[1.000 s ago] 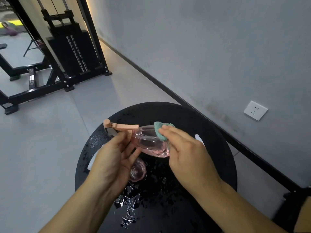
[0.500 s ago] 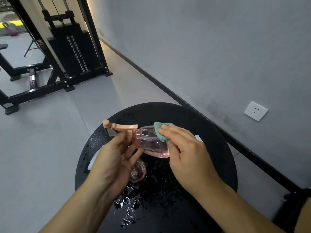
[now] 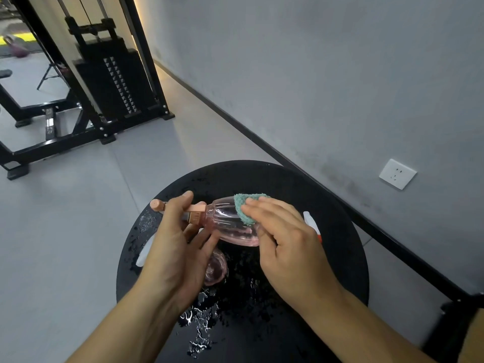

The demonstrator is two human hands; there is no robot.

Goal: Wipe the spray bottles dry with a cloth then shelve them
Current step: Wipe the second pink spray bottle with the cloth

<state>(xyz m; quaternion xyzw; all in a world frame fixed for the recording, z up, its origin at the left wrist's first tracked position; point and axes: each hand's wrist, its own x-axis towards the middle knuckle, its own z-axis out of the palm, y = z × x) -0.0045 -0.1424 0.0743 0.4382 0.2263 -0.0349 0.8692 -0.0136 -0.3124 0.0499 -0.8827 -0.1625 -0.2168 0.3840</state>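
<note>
Gripping a pink spray bottle by its neck, the left hand holds it sideways above the wet black table. The right hand presses a teal cloth against its body.

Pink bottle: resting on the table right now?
No. The pink spray bottle is held sideways above the wet black table, left hand gripping its neck while the right hand presses the teal cloth on it.

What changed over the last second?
The left hand shifted its grip up onto the pink spray bottle's head, thumb over the top. The right hand keeps pressing the teal cloth on the body. The wet black table is unchanged.
</note>
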